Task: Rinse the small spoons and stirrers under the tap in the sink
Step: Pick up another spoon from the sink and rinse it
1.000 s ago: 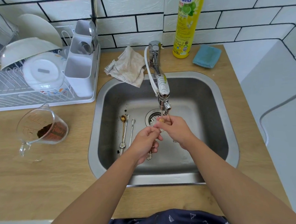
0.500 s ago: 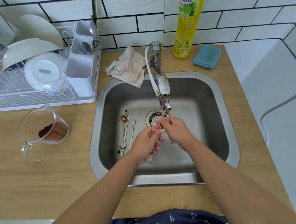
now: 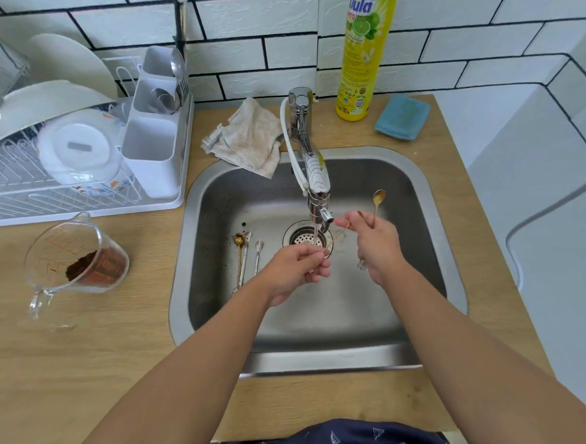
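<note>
Under the tap: water runs from the tap into the sink, falling just above the drain.
Left hand: the left hand pinches one end of a thin gold stirrer right beside the stream.
Stirrer axis: it runs on a slant from the left fingers up and to the right, toward the right hand; which end is the head I cannot tell.
Right hand: the right hand grips a gold spoon by its handle, off to the right of the water.
Spoon axis: nearly upright in the picture, bowl at the far end, pointing away from the person.
Waiting pieces: three more spoons lie side by side on the sink floor left of the drain, bowls toward the back wall, with dark specks near them.
Progress: probably under halfway; two pieces are in hand, and the three lying ones look unrinsed.
Surface: a measuring cup with brown grounds stands left of the sink.
</note>
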{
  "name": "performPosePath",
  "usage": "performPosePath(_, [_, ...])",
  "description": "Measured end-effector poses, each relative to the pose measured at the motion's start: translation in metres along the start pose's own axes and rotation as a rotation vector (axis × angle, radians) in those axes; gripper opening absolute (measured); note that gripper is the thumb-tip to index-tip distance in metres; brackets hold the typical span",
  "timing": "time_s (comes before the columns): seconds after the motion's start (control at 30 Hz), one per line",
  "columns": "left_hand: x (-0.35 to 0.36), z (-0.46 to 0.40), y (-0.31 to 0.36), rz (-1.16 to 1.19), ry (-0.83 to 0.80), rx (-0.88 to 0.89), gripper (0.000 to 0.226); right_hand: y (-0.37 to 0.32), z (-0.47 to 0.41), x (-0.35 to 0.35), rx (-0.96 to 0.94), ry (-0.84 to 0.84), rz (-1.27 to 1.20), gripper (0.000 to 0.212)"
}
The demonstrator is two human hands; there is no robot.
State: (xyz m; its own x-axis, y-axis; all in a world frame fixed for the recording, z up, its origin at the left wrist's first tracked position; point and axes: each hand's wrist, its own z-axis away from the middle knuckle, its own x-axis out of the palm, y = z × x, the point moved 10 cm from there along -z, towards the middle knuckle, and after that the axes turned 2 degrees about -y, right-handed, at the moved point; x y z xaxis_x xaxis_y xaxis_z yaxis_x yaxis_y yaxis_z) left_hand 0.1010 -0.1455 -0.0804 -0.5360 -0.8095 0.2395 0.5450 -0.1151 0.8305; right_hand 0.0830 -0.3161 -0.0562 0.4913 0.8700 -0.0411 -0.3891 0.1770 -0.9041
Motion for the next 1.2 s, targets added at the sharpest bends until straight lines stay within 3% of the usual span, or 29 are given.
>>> performPosePath(0.07, [0.0,-0.003,0.007,-0.077,0.087,0.013,0.013,0.011,0.005,0.005,0.04,0.002,-0.028,0.02])
performPosePath(0.2, [-0.013,0.003,0.03,-0.644,0.381,0.019,0.054,0.013,0.008,0.013,0.059,-0.06,0.011,0.021])
performPosePath(0.27, [-0.007,0.002,0.039,-0.819,0.422,0.038,0.061,0.011,0.011,0.021,0.056,-0.126,0.011,0.019])
performPosePath(0.37, [0.017,-0.007,0.032,-0.559,0.204,0.091,0.037,0.007,0.01,0.023,0.047,-0.134,0.032,0.02])
performPosePath(0.47, [0.009,0.005,0.012,-0.396,0.085,0.032,0.031,0.001,0.001,0.004,0.048,-0.041,0.011,0.018])
performPosePath(0.57, [-0.002,0.011,0.001,-0.365,0.07,-0.027,0.033,0.004,-0.001,-0.003,0.061,-0.012,-0.027,0.017])
performPosePath(0.7, [0.017,-0.005,0.033,-0.416,0.074,0.097,0.03,0.014,0.017,0.026,0.049,-0.111,-0.007,0.02])
performPosePath(0.83, [0.005,-0.003,0.023,-0.437,0.048,0.049,0.027,0.003,0.008,0.006,0.03,-0.014,-0.036,0.024])
performPosePath(0.93, [-0.008,0.006,0.001,-0.251,0.036,-0.011,0.022,0.003,0.002,-0.013,0.041,0.039,-0.061,0.019])
performPosePath(1.07, [-0.005,0.008,-0.01,0.212,0.121,-0.038,0.018,0.019,0.008,-0.011,0.088,0.085,-0.105,0.017])
performPosePath(1.2, [-0.008,0.01,-0.019,0.222,0.344,-0.112,0.025,0.025,0.012,-0.014,0.087,0.124,-0.102,0.016])
